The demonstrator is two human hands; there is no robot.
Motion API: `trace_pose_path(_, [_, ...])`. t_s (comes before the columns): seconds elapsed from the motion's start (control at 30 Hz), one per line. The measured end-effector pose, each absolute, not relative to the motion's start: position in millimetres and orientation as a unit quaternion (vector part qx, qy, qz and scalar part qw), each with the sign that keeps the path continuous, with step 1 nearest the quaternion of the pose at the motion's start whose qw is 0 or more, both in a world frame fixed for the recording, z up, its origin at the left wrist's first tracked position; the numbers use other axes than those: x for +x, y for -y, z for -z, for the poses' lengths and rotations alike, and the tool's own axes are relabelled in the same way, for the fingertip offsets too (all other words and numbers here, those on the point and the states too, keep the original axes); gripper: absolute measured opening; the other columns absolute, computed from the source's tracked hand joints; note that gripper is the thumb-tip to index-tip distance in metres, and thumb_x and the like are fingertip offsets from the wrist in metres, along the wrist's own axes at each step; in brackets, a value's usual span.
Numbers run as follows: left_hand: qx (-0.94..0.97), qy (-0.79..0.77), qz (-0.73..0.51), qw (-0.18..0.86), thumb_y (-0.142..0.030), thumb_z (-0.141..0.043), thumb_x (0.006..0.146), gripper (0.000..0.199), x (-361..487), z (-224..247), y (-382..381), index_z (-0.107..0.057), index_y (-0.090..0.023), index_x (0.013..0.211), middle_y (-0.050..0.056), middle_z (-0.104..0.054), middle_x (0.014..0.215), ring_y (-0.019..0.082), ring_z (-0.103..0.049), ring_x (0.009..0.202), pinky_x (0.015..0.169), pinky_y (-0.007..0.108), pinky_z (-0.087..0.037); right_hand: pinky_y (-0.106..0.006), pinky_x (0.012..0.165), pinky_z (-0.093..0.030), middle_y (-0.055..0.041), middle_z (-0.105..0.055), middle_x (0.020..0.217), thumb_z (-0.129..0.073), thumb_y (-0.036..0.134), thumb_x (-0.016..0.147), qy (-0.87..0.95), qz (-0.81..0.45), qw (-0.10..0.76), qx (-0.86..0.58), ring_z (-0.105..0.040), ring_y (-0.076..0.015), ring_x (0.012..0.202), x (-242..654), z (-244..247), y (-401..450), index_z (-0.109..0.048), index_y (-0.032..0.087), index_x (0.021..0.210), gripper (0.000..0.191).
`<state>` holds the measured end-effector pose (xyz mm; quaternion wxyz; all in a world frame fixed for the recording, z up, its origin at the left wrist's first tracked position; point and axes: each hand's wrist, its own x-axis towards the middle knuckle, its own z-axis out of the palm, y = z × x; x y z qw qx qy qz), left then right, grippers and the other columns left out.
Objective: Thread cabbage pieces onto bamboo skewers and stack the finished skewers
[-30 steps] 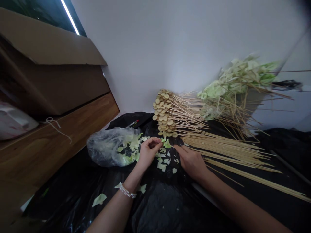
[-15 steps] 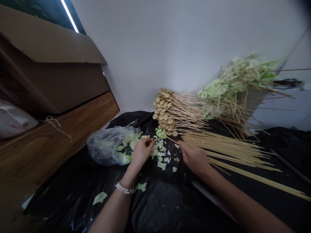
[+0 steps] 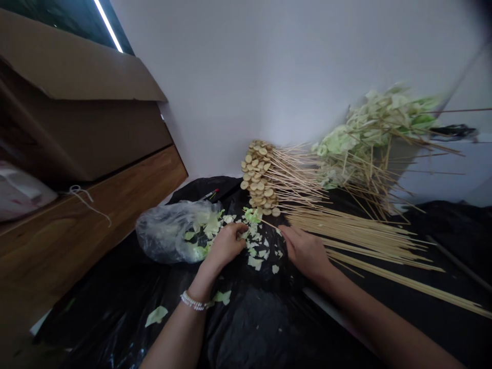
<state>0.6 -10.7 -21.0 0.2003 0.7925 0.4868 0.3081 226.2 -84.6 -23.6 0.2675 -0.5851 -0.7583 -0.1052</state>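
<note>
My right hand (image 3: 305, 251) is closed around the near end of a bamboo skewer (image 3: 270, 223). Pale green cabbage pieces (image 3: 252, 215) are threaded on the skewer's far end, which points left. My left hand (image 3: 229, 243), with a beaded bracelet at the wrist, is curled palm-down over scattered cabbage scraps (image 3: 255, 262). Its thumb and fingers are bent toward each other, and what lies between the tips is too small to make out. Left of it lies a clear plastic bag (image 3: 169, 236) with cabbage in its open mouth.
Skewers tipped with round tan slices (image 3: 258, 177) are stacked by the wall. Bare skewers (image 3: 357, 236) lie to the right, below a heap of cabbage skewers (image 3: 365, 138). Black plastic sheeting (image 3: 253, 328) covers the surface. A cardboard box (image 3: 88, 123) stands left on a wooden ledge (image 3: 142, 184).
My left hand has come down slightly and turned, its fingertips now among the cabbage scraps. The right hand and its skewer have hardly moved. The view has shifted slightly.
</note>
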Motion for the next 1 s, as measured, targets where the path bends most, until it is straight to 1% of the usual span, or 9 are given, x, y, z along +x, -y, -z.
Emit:
trace_pose_path(0.1, [0.776, -0.488, -0.339, 0.213, -0.005, -0.056, 0.059, 0.038, 5.8, 19.4, 11.6, -0.074, -0.022, 0.087, 0.004, -0.069, 0.081, 0.019, -0.061, 0.073, 0.067, 0.028, -0.046, -0.021, 0.067, -0.043, -0.0047, -0.068, 0.09, -0.039, 0.021, 0.094, 0.758, 0.106, 0.268, -0.585, -0.062, -0.0127, 0.076, 226.2, 25.0, 83.9, -0.066, 0.02, 0.109, 0.03])
trace_pose_path(0.17, [0.741, -0.496, -0.388, 0.233, -0.007, -0.058, 0.06, 0.032, 8.1, 18.6, 9.3, -0.073, -0.021, 0.084, 0.004, -0.069, 0.08, 0.018, -0.06, 0.071, 0.067, 0.028, -0.046, -0.021, 0.067, -0.043, -0.0047, -0.068, 0.09, -0.039, 0.021, 0.094, 0.757, 0.11, 0.273, -0.584, -0.062, -0.0125, 0.076, 226.3, 25.5, 83.7, -0.066, 0.02, 0.108, 0.031])
trace_pose_path(0.23, [0.693, -0.499, -0.443, 0.272, -0.011, -0.061, 0.061, 0.026, 9.1, 17.5, 5.9, -0.072, -0.02, 0.084, 0.003, -0.069, 0.078, 0.017, -0.06, 0.07, 0.067, 0.028, -0.047, -0.021, 0.067, -0.043, -0.0044, -0.068, 0.089, -0.038, 0.02, 0.094, 0.756, 0.112, 0.28, -0.581, -0.062, -0.0125, 0.076, 226.2, 25.5, 83.8, -0.066, 0.02, 0.107, 0.031])
trace_pose_path(0.3, [0.643, -0.488, -0.488, 0.332, -0.016, -0.065, 0.064, 0.025, 9.1, 15.9, 3.2, -0.071, -0.019, 0.087, 0.004, -0.069, 0.08, 0.017, -0.061, 0.072, 0.069, 0.028, -0.048, -0.021, 0.069, -0.044, -0.0042, -0.069, 0.089, -0.038, 0.021, 0.094, 0.758, 0.109, 0.285, -0.577, -0.062, -0.0127, 0.076, 226.1, 25.6, 84.0, -0.067, 0.02, 0.107, 0.031])
trace_pose_path(0.43, [0.54, -0.452, -0.548, 0.451, -0.026, -0.071, 0.064, 0.038, 7.9, 11.2, 2.9, -0.066, -0.016, 0.101, 0.005, -0.07, 0.087, 0.016, -0.063, 0.077, 0.069, 0.026, -0.048, -0.021, 0.071, -0.045, -0.0047, -0.069, 0.091, -0.039, 0.021, 0.094, 0.758, 0.107, 0.289, -0.575, -0.063, -0.0131, 0.079, 226.1, 26.6, 84.3, -0.066, 0.019, 0.109, 0.031])
trace_pose_path(0.5, [0.494, -0.448, -0.567, 0.483, -0.028, -0.074, 0.063, 0.041, 7.2, 9.4, 4.0, -0.065, -0.015, 0.101, 0.006, -0.07, 0.088, 0.014, -0.064, 0.076, 0.065, 0.023, -0.047, -0.021, 0.071, -0.045, -0.0048, -0.069, 0.093, -0.039, 0.02, 0.094, 0.759, 0.104, 0.286, -0.575, -0.063, -0.013, 0.079, 226.1, 26.8, 84.5, -0.065, 0.019, 0.11, 0.031])
trace_pose_path(0.7, [0.429, -0.441, -0.583, 0.531, -0.029, -0.079, 0.058, 0.04, 8.2, 7.8, 4.8, -0.067, -0.016, 0.094, 0.006, -0.07, 0.089, 0.014, -0.065, 0.075, 0.059, 0.02, -0.046, -0.021, 0.069, -0.045, -0.0039, -0.069, 0.092, -0.039, 0.021, 0.095, 0.763, 0.088, 0.274, -0.578, -0.064, -0.0134, 0.081, 224.3, 23.9, 85.9, -0.065, 0.02, 0.111, 0.031])
trace_pose_path(0.9, [0.433, -0.423, -0.585, 0.539, -0.029, -0.08, 0.058, 0.037, 10.8, 10.0, 5.3, -0.069, -0.017, 0.092, 0.002, -0.07, 0.086, 0.01, -0.061, 0.069, 0.061, 0.019, -0.045, -0.021, 0.076, -0.046, -0.0053, -0.069, 0.094, -0.04, 0.018, 0.094, 0.773, 0.081, 0.274, -0.566, -0.064, -0.0135, 0.085, 223.3, 27.1, 84.6, -0.066, 0.019, 0.108, 0.03])
trace_pose_path(1.0, [0.428, -0.417, -0.584, 0.549, -0.028, -0.082, 0.058, 0.038, 10.8, 11.1, 4.9, -0.069, -0.016, 0.092, 0.001, -0.069, 0.083, 0.008, -0.06, 0.067, 0.06, 0.017, -0.044, -0.021, 0.075, -0.046, -0.005, -0.069, 0.095, -0.04, 0.018, 0.093, 0.774, 0.079, 0.269, -0.568, -0.064, -0.0141, 0.086, 223.2, 28.7, 84.3, -0.066, 0.019, 0.108, 0.03])
